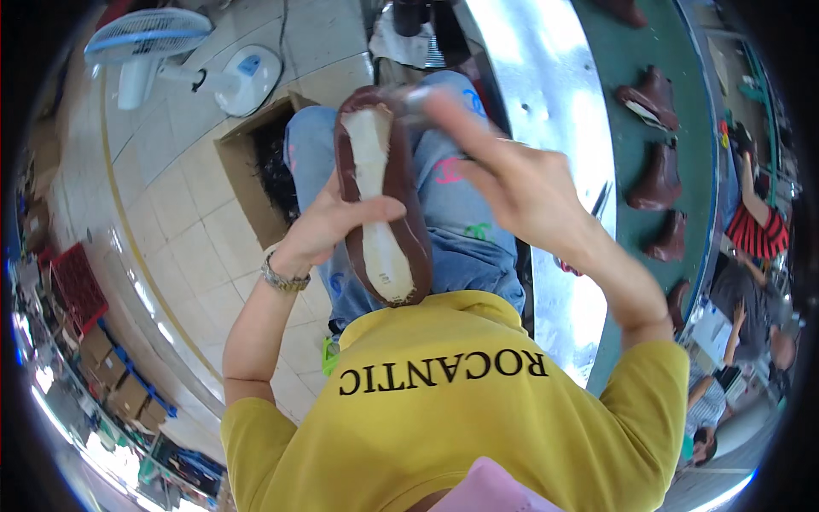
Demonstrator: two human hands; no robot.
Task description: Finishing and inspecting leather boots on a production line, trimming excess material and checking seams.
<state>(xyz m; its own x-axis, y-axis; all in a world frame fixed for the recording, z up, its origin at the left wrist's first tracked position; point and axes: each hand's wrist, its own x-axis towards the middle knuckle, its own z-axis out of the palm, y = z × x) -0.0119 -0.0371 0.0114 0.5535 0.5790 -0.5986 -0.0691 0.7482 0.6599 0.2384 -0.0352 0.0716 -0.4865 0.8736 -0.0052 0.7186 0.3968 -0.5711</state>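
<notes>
A brown leather shoe (pixel 408 243) rests sole up across my lap, its pale inner sole strip (pixel 372 162) bare and the leather edge folded around it. My left hand (pixel 337 218) is closed around the shoe's near side, thumb lying across the pale strip. Over the shoe's far end, my right hand (pixel 520 183) is bent with its index finger stretched forward. A greyish, shiny thing (pixel 409 104) smeared by motion shows at that fingertip, against the leather edge; its kind cannot be made out.
On the right, a silvery metal bench edge (pixel 554 102) runs beside a green conveyor belt (pixel 627 179) carrying several brown boots (pixel 655 177). A cardboard box (pixel 243 175) with dark scraps stands left of my knees. Beyond it is a floor fan (pixel 149 38). Other people work at far right.
</notes>
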